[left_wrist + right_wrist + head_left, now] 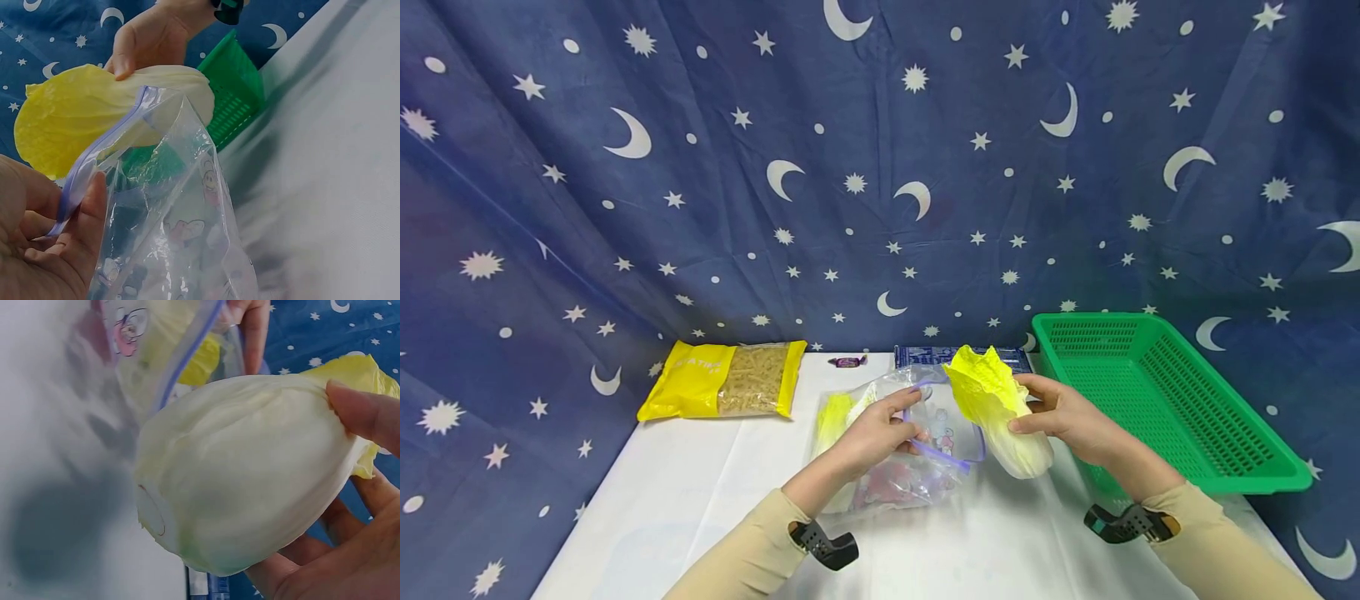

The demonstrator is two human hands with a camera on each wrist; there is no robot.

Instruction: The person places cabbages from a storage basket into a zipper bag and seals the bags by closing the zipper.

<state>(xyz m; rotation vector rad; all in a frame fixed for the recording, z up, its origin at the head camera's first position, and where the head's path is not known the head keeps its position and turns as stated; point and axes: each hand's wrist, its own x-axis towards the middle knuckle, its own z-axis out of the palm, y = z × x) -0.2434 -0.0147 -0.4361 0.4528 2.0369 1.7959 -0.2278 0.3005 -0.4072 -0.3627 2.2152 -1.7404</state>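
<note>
My left hand (pixel 880 433) pinches the purple zip edge of a clear plastic zip bag (pixel 181 244) between thumb and fingers, and the bag's mouth stands apart. Cartoon figures are printed on the bag. Inside its left part shows a yellow-and-white cabbage leaf (pixel 831 421). My right hand (pixel 1071 417) grips another napa cabbage leaf (pixel 1000 408), yellow and frilled at the top, thick and white at the base. That leaf is held above the table, right beside the bag's mouth, its white base tilted down to the right. In the right wrist view the white base (pixel 250 469) fills the middle.
A green plastic basket (pixel 1262 483) stands at the right, behind my right forearm. At the back left lies a yellow pasta bag (pixel 700 383), with a small purple wrapped candy (pixel 848 362) near it. A dark blue flat packet (pixel 913 357) lies behind the zip bag. A starry curtain hangs behind.
</note>
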